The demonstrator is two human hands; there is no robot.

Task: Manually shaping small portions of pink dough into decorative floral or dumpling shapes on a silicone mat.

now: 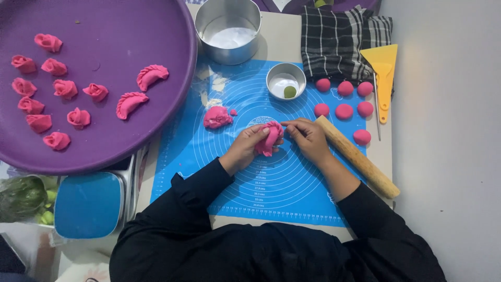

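Observation:
My left hand point(246, 148) cradles a pink dough piece point(269, 139) over the middle of the blue silicone mat point(292, 183). My right hand point(308, 137) pinches the top edge of the same piece with its fingertips. A lump of pink dough scraps point(217, 117) lies on the mat just left of my hands. Several pink dough balls point(344, 111) sit at the mat's upper right. A wooden rolling pin point(360, 159) lies diagonally right beside my right wrist.
A large purple tray point(156, 125) at the left holds several rose-shaped and two crescent pink pieces. Behind the mat stand a metal pot point(227, 30), a small metal bowl point(285, 80), a checked cloth point(336, 39) and a yellow scraper point(383, 70). A blue-topped scale point(88, 204) sits at lower left.

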